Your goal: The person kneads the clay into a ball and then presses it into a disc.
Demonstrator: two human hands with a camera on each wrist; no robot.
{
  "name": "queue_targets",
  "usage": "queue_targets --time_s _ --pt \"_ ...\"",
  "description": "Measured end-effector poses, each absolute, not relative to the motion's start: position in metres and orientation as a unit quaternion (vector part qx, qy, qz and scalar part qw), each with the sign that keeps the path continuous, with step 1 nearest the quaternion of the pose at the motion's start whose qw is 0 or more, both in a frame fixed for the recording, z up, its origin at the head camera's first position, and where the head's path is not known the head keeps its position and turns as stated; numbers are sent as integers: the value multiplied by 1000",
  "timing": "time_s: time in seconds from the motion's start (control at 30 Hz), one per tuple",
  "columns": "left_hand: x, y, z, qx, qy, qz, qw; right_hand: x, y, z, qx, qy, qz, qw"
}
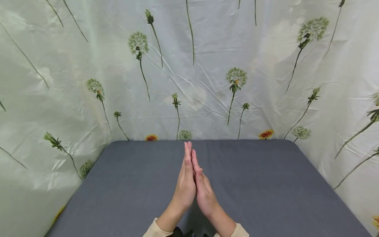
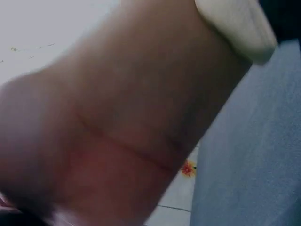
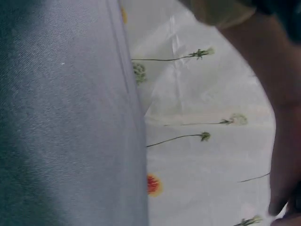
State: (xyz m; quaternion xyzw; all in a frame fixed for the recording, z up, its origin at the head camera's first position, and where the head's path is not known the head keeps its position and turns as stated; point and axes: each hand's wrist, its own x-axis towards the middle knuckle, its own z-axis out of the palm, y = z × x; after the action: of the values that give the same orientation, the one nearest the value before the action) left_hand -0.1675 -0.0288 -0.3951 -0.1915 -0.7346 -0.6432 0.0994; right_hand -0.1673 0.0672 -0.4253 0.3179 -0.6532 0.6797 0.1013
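Note:
Both hands are raised palm to palm over the grey table in the head view. My left hand has straight fingers pointing up and away. Against it leans my right hand, its fingers also straight and tips slightly lower. The fingers touch or nearly touch along their length, and a narrow gap shows between the heels of the palms. No object shows in either hand. A bare wrist fills much of the left wrist view, blurred. Along the right edge of the right wrist view is part of a hand and forearm.
A grey cloth-covered table with rounded far corners lies below the hands. Behind and beside it hangs a pale curtain printed with dandelions and red-orange flowers. Cream sleeves end at the wrists.

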Motion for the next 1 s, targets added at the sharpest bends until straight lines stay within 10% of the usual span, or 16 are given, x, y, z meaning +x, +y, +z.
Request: queue_targets --time_s 0.4,0.57,1.0 --pt "-175 -26 -401 -230 -709 -666 -24 -159 81 -400 335 -681 611 226" --pt "-158 -12 -399 -270 -721 -637 -40 -173 96 -404 297 -682 640 196" --pt "-175 -37 -383 -200 -709 -669 94 -158 60 -425 367 -664 624 187"
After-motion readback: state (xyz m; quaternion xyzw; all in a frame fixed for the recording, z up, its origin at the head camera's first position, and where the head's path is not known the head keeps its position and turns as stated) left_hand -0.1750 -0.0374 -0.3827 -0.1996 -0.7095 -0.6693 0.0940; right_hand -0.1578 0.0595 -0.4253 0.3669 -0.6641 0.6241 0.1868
